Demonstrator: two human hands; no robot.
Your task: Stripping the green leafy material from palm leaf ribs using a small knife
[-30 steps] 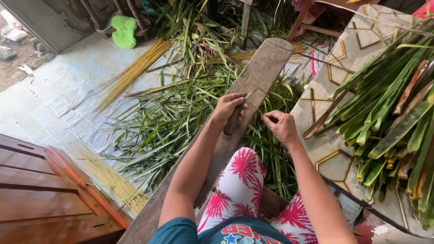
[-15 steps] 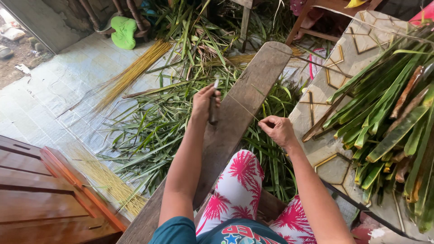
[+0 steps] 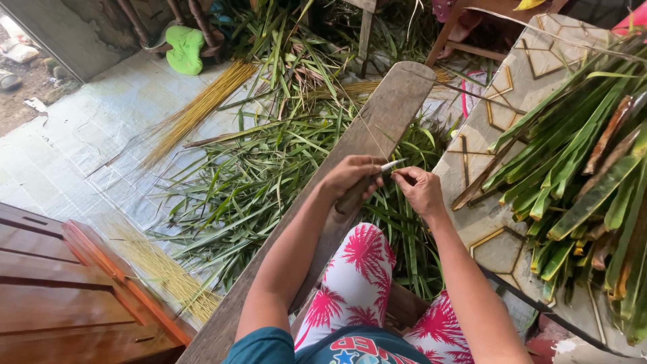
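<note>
- A home yard or porch used as a craft work area is shown.
- Cut green palm leaves (image 3: 269, 168) are strewn over a tiled floor (image 3: 74, 141).
- Bundles of stripped yellow leaf ribs (image 3: 202, 108) are laid nearby.
- A worn wooden plank (image 3: 377, 128) is set up as a workbench.
- More leaves (image 3: 579, 155) are piled on a patterned table (image 3: 512, 87).
- Wooden furniture (image 3: 60, 290) is seen at the left.

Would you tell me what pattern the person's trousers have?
The trousers are white with pink-red palm-leaf prints, seen in the head view.

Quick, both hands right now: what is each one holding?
Left hand: closed around a knife, blade tip pointing right.
Right hand: fingers pinched on a thin leaf rib at the blade.
</note>
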